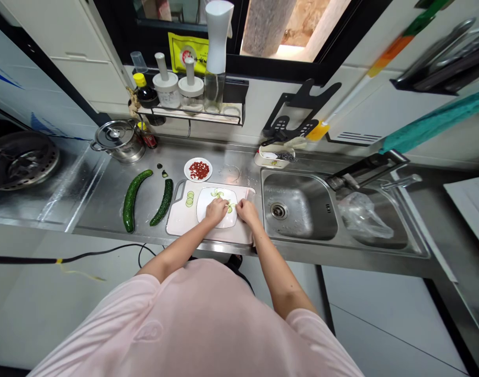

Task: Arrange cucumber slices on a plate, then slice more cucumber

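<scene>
A white square plate lies on a pale cutting board, with thin cucumber slices set along its far edge and more near its right side. Over the plate, my left hand has its fingers pinched together by the slices; what they hold is too small to make out. My right hand is curled closed at the plate's right edge, its fingertips partly hidden. On the board's left part rests a short row of overlapping cucumber slices.
Left of the board lie a whole cucumber, a cut cucumber and small end pieces. Behind it stands a small plate of red bits. A steel pot is at back left, a double sink at right.
</scene>
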Available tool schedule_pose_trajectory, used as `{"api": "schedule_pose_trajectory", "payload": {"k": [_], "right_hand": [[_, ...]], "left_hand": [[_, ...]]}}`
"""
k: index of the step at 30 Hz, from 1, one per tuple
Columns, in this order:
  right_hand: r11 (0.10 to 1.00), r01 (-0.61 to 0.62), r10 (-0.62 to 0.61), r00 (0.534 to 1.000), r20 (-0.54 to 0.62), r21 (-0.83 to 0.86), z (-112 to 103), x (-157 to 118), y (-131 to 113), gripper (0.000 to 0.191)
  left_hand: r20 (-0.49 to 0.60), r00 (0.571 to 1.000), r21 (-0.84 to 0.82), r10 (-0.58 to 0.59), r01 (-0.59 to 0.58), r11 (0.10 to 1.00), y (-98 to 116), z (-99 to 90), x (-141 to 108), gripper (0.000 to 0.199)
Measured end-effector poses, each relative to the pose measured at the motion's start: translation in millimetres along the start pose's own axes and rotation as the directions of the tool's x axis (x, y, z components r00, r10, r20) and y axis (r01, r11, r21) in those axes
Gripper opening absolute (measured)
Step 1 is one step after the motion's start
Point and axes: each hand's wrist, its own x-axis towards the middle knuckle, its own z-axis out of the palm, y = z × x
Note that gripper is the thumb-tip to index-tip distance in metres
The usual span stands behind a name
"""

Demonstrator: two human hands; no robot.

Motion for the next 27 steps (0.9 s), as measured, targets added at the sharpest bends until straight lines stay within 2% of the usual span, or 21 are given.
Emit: {"api": "schedule_pose_trajectory", "payload": {"k": [5, 9, 17, 27], "right_hand": [[1.000, 0.000, 0.000, 1.000, -0.002, 0.008, -0.4, 0.4, -0.5, 0.025], [1.000, -0.002, 0.002, 1.000, -0.007, 0.011, -0.2, 0.5, -0.4, 0.022], [1.000, -0.013, 0.013, 1.000, 0.006, 0.006, -0.1, 0.9, -0.6, 0.024], [0.998, -0.025, 0.025, 1.000, -0.003, 0.062, -3.1, -5.6, 0.6, 0.029]], "left_hand": [[0.022, 0.991, 0.087, 0.129, -0.130, 0.988, -5.9, 6.4, -7.5, 0.027], [0.043, 0.984, 0.133, 0.174, -0.178, 0.975, -7.4, 9.5, -8.3, 0.029], [0.031, 0.984, 0.126, 0.175, -0.177, 0.976, -7.8, 10.3, -8.0, 0.028], [-0.033, 0.992, 0.028, 0.124, -0.124, 0.992, -7.8, 9.1, -7.5, 0.024]]}}
